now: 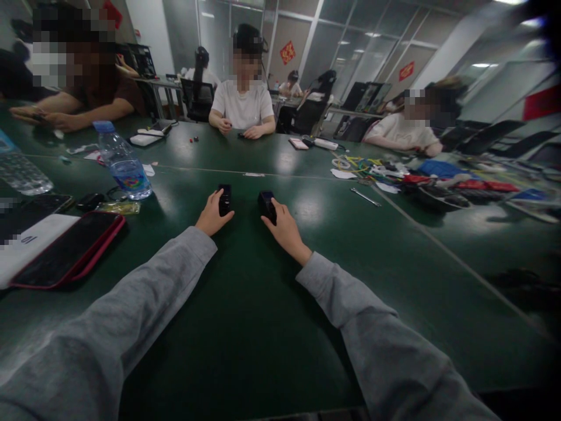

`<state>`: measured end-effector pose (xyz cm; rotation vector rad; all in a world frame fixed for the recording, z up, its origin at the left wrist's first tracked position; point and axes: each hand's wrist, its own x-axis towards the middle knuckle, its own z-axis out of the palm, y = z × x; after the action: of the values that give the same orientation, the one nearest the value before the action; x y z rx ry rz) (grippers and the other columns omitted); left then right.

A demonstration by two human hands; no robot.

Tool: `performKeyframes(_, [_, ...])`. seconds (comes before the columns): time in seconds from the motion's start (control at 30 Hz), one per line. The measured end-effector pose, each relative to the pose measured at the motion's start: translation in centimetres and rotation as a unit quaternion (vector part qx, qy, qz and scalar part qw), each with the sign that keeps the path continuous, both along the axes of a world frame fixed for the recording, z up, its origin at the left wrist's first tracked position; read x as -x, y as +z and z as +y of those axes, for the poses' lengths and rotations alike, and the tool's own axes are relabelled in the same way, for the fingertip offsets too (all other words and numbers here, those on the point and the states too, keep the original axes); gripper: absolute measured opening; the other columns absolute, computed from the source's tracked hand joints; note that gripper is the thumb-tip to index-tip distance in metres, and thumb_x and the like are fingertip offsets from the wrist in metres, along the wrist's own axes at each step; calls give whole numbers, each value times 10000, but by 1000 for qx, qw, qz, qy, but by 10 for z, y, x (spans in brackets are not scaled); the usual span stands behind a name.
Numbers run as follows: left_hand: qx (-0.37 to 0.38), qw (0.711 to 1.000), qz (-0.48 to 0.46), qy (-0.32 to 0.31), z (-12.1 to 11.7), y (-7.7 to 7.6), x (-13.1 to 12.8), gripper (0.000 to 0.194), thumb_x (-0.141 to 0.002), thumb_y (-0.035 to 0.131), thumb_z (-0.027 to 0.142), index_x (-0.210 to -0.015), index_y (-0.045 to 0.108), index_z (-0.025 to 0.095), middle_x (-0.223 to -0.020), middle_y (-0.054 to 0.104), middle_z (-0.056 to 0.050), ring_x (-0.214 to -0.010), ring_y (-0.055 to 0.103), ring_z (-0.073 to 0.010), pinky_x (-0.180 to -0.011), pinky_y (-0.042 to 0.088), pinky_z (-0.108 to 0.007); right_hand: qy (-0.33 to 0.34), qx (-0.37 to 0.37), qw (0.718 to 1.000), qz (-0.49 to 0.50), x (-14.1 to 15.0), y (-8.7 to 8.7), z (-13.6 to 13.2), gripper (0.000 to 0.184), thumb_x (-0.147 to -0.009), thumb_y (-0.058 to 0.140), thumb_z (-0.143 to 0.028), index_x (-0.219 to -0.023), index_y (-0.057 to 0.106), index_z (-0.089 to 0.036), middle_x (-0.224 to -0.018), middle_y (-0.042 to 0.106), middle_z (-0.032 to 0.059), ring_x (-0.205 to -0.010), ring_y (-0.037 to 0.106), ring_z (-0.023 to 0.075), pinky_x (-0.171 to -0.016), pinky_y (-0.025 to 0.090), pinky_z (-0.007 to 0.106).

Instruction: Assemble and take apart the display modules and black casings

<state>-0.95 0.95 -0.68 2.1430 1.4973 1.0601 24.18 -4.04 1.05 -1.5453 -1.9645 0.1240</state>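
My left hand (pixel 213 215) grips a small black box-shaped object (pixel 225 197) on the green table, with the thumb on its near side and the fingers along its left. A second black box-shaped object (pixel 265 203), slightly tilted in view, is held by my right hand (pixel 284 227) from its right side. A short gap of bare tabletop separates the two objects. Their exact kind is too dark to make out. Grey sleeves cover both my forearms.
On the left of the table (pixel 236 316) are a water bottle (pixel 127 166), another bottle (pixel 21 166) and a phone in a red case (pixel 70 248). A wrench (pixel 365 197) and a heap of cables and tools (pixel 451 184) lie right. Several people sit around.
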Motion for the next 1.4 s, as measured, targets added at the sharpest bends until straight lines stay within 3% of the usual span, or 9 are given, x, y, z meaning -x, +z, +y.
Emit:
performKeyframes(0.3, [-7,1000,-6,-6,-2,0,0,793,-807,656,417,-1457,266,186,-1509,304,-195,-1409,317,-349,-1127,310,-566,10,-16,999,41,-2,0,0,616,-916,517,-385,-1467,342,-171,-1297,509,158,-1107,572,303,-919,511,500])
performKeyframes(0.53, [-3,1000,1,-4,-1,1,-1,796,-808,650,411,-1459,258,171,-1512,295,-204,-1417,303,-349,-1128,314,-556,-56,-149,984,80,-14,13,4,576,-947,438,-378,-1474,306,-184,-1370,461,139,-1251,474,270,-1027,448,463])
performKeyframes(0.83, [-2,1000,4,-2,-1,0,-1,807,-809,648,436,-1461,255,167,-1512,294,-205,-1412,310,-349,-1130,311,-554,-88,-22,994,60,-41,-9,24,542,-869,553,-297,-1381,466,-139,-1251,540,173,-1140,555,310,-931,491,498])
performKeyframes(1.0, [-11,1000,2,-7,0,-1,0,797,-810,646,450,-1457,262,188,-1508,303,-195,-1410,315,-350,-1126,310,-568,-116,-82,986,88,-35,-1,18,545,-934,486,-382,-1427,405,-165,-1286,520,169,-1164,535,307,-947,486,502])
performKeyframes(1.17, [-6,1000,1,-5,0,-1,0,796,-808,650,416,-1458,263,171,-1508,302,-202,-1411,313,-347,-1130,312,-558,-38,-106,992,47,-7,13,-1,624,-969,427,-467,-1515,242,-228,-1408,416,138,-1221,495,306,-967,495,475])
performKeyframes(1.4, [-5,1000,-4,-2,0,0,-2,798,-799,657,407,-1455,267,174,-1504,307,-200,-1411,312,-351,-1129,309,-563,7,-81,997,-14,7,13,-12,628,-964,462,-435,-1518,257,-219,-1432,394,145,-1199,511,325,-951,509,500])
